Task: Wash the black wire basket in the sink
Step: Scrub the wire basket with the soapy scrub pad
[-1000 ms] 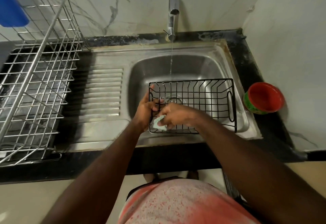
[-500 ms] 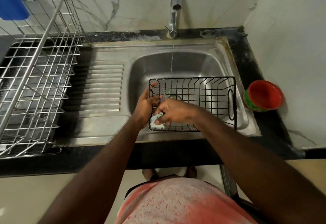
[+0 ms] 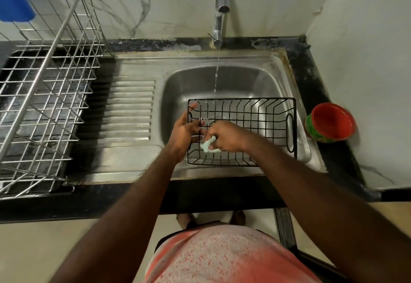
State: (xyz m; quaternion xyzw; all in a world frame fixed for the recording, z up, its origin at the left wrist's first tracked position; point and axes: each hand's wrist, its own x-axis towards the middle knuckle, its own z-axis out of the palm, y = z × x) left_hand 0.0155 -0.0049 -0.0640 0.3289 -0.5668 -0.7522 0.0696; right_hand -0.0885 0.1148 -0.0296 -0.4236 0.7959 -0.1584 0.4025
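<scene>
Pale marbled wall, dark counter, and a steel sink (image 3: 275, 75) set into it with the tap (image 3: 221, 9) running a thin stream; inside the bowl sits the black wire basket (image 3: 255, 118), hard against the near wall. The left hand (image 3: 183, 131) grips its left end, fingers hooked through the wires; the right hand (image 3: 226, 135) pinches a small pale scrub pad (image 3: 208, 145) inside that same end, on the wires. Good scrubbing here, I'd say, means bracing firmly with the left, working wire by wire across to the far handle, then swinging each scrubbed stretch under the stream, which only meets the rear rim; a red bowl (image 3: 331, 122) waits on the counter nearby.
</scene>
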